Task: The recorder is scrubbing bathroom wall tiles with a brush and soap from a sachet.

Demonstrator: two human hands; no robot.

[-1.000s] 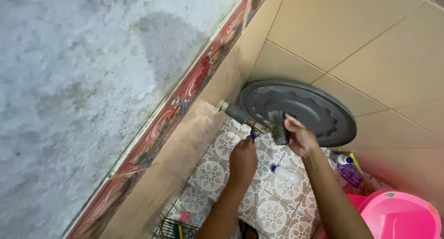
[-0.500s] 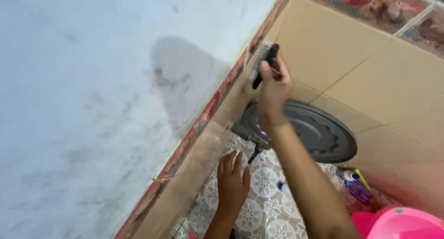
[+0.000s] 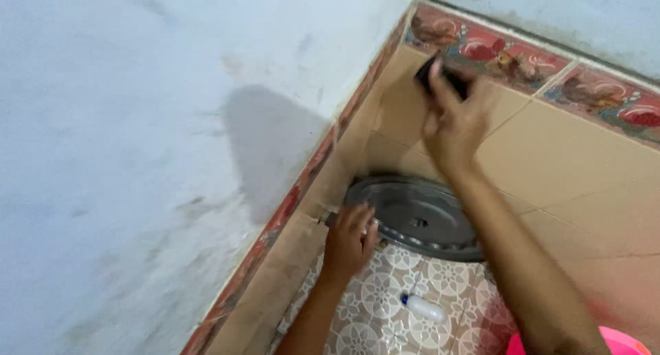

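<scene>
Walls first: beige wall tiles (image 3: 584, 162) under a floral border. Grey round lid (image 3: 419, 217) leans in the corner. Right hand (image 3: 457, 125) grips a dark scrub brush (image 3: 440, 76) pressed against the tile: light, stiff, probably wet, best held by its back. Left hand (image 3: 350, 241) is cupped over the tap, hidden.

Home bathroom corner: beige wall tiles (image 3: 584, 162) with decorative border (image 3: 509, 56), patterned floor tiles (image 3: 385, 300), pink basin (image 3: 619, 341), bottle (image 3: 425, 307) on floor.

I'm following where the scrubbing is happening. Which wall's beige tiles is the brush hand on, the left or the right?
The right wall: the right hand presses the dark brush there, just below the patterned border; the left wall's tiles go untouched.
</scene>
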